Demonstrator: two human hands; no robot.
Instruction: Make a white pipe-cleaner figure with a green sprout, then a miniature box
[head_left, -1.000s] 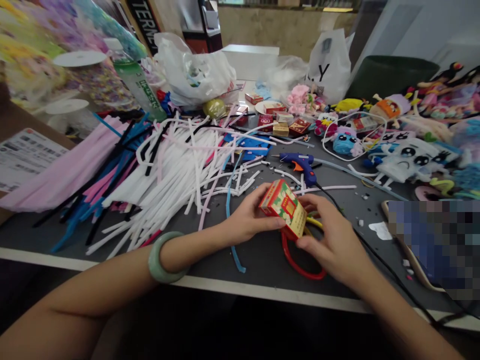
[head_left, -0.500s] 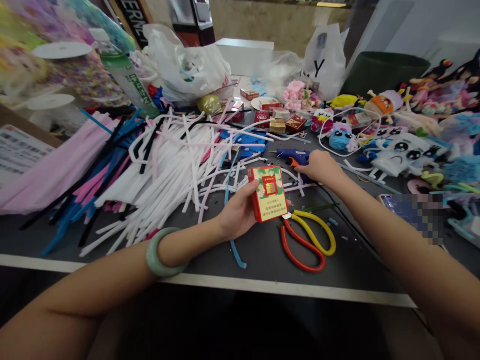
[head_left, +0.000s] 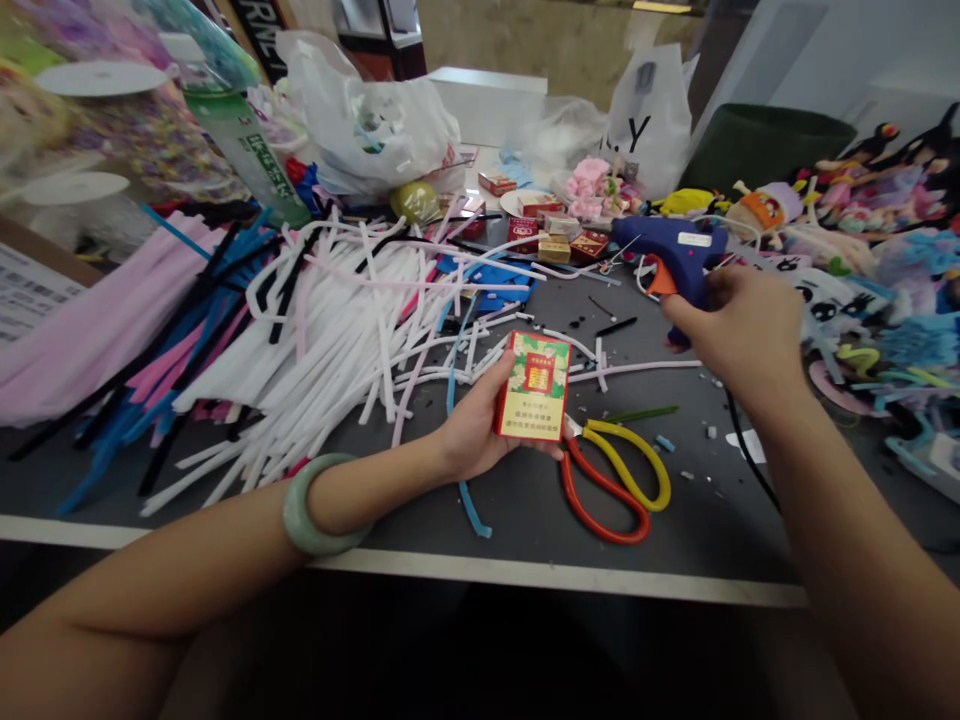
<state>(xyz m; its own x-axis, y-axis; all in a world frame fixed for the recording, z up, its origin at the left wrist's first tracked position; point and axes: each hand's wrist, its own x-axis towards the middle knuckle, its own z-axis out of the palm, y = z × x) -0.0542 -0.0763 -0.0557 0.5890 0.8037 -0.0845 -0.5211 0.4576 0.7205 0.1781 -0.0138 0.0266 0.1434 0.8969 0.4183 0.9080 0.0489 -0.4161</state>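
Observation:
A small red, green and cream box (head_left: 534, 388) is held upright in my left hand (head_left: 480, 420), thumb along its left edge and fingers behind it. My right hand (head_left: 746, 330) is wrapped round the handle of a blue glue gun (head_left: 679, 250) with an orange trigger, lifted above the table, its nozzle pointing left. A black cord hangs below that hand. Scissors (head_left: 611, 480) with one red and one yellow handle lie just right of the box, their blades partly hidden by it.
White pipe cleaners (head_left: 337, 320) spread over the left side, beside pink ones (head_left: 127, 320). Several small boxes (head_left: 553, 248) and a white plastic bag (head_left: 375, 130) stand at the back. Plush figures (head_left: 765, 205) crowd the right. The table's pale edge (head_left: 555, 575) runs along the front.
My right hand has raised the glue gun off the table and moved it right. The box in my left hand has turned to face me more squarely.

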